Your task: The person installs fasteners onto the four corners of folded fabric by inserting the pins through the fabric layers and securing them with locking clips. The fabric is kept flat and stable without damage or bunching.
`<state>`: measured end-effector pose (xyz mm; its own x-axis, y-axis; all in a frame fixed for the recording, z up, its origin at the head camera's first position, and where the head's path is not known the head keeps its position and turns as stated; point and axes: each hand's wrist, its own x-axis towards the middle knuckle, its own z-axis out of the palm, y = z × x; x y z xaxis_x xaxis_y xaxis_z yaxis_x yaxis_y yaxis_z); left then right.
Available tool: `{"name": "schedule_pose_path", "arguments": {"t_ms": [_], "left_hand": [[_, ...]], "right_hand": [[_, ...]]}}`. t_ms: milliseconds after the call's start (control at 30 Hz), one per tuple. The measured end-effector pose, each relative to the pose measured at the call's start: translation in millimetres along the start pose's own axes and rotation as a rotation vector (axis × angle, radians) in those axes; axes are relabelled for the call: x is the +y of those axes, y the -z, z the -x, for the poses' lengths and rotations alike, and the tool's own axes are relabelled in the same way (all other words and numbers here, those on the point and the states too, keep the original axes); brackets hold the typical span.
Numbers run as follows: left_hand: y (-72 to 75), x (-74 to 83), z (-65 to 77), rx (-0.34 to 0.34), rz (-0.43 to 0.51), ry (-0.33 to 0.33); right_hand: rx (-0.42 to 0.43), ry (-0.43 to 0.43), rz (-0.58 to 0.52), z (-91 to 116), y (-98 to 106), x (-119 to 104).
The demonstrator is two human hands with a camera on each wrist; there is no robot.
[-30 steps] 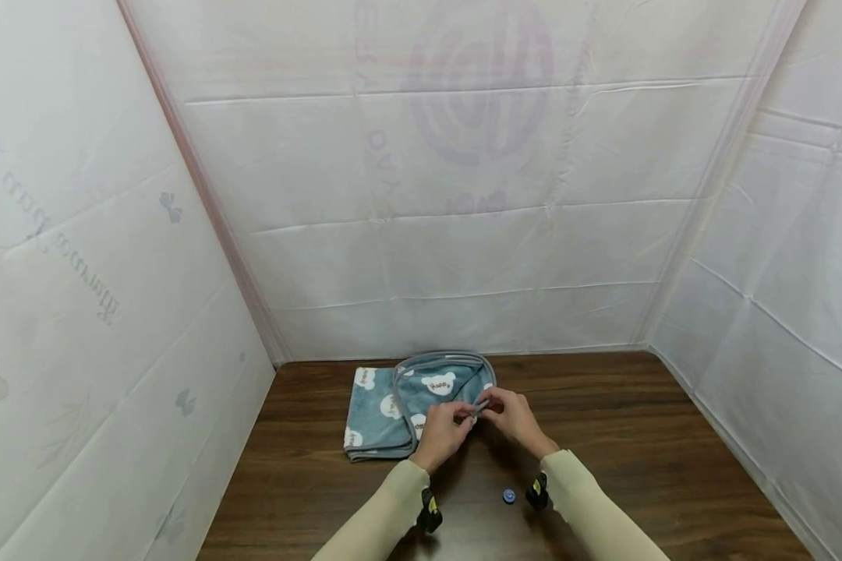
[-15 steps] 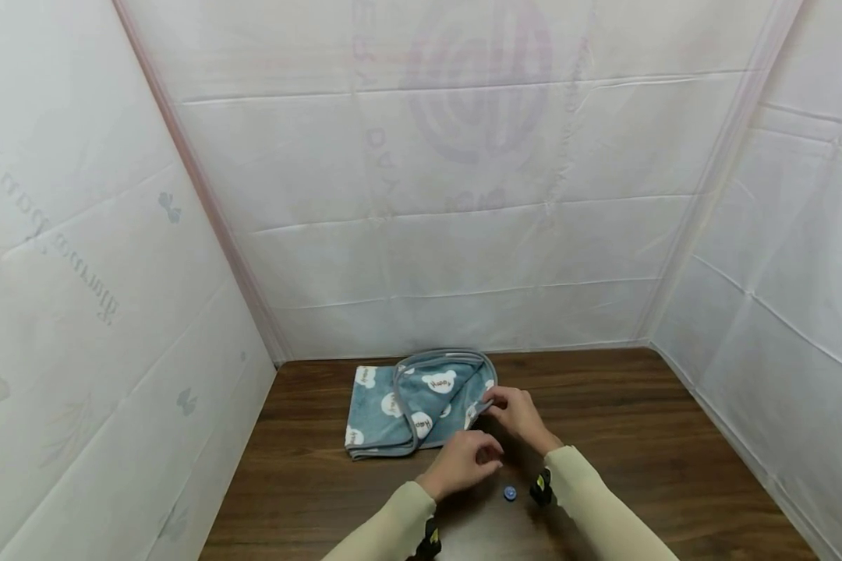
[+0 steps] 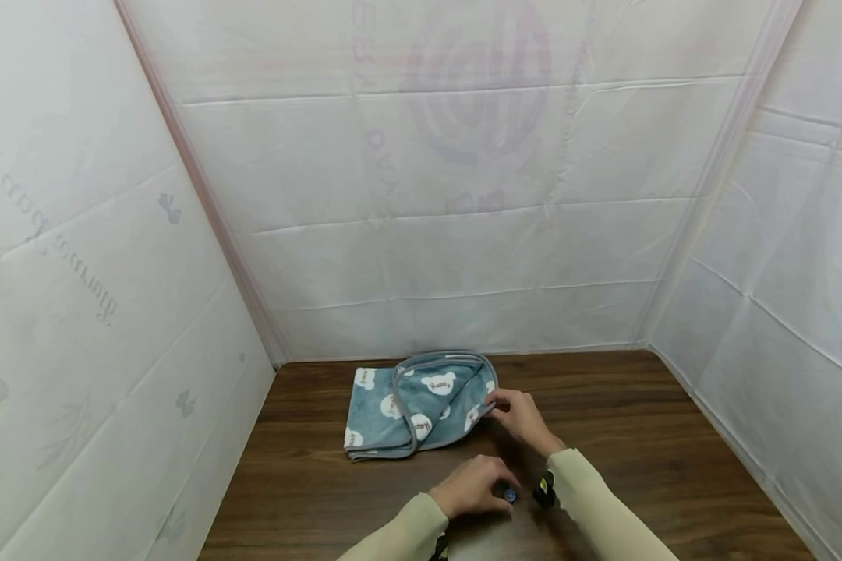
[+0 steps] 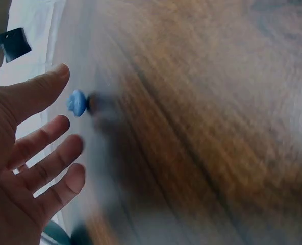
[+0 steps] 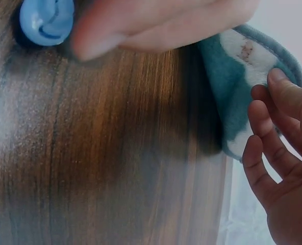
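A folded teal blanket (image 3: pixel 375 428) with grey edging and white bear-head patches lies near the back of the table. At its right side my right hand (image 3: pixel 525 425) pinches the rounded corner between thumb and index finger; the right wrist view shows the other fingers loosely bent below the blanket (image 5: pixel 220 76). Closer to the front, a small blue round button-like piece (image 3: pixel 510 495) stands on the wood. My left hand (image 3: pixel 473 487) is beside it, thumb and fingers apart on either side. In the left wrist view a gap shows between the fingertips and the blue piece (image 4: pixel 78 103).
The dark wooden table (image 3: pixel 638 460) extends to both sides and to the front. White printed sheeting (image 3: pixel 463 273) rises as walls behind, left and right. Black wrist camera mounts (image 3: pixel 543 489) sit at the sleeve cuffs.
My left hand has let go of the blanket's corner and moved toward the front right, down to the blue piece. My right hand stays at the corner, which lies flatter now.
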<state>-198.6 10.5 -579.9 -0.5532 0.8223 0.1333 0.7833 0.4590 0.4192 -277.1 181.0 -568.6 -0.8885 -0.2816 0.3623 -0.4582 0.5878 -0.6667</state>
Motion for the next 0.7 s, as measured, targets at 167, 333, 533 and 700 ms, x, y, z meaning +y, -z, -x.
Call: {"name": "schedule_pose_path", "arguments": {"t_ms": [167, 333, 533, 700], "left_hand": [[-6.3, 4.1, -1.8, -0.029, -0.027, 0.015], [-10.7, 7.6, -1.0, -0.039, -0.056, 0.027], [-13.3, 7.7, -0.4, -0.038, -0.062, 0.051], [-13.3, 7.6, 0.1, -0.027, -0.072, 0.038]], "right_hand": [[-0.011, -0.005, 0.003, 0.8, 1.2, -1.0], [-0.016, 0.000, 0.000, 1.7, 1.1, -0.8], [-0.016, -0.003, 0.008, 2.0, 0.9, 1.0], [-0.013, -0.015, 0.004, 1.9, -0.1, 0.9]]}}
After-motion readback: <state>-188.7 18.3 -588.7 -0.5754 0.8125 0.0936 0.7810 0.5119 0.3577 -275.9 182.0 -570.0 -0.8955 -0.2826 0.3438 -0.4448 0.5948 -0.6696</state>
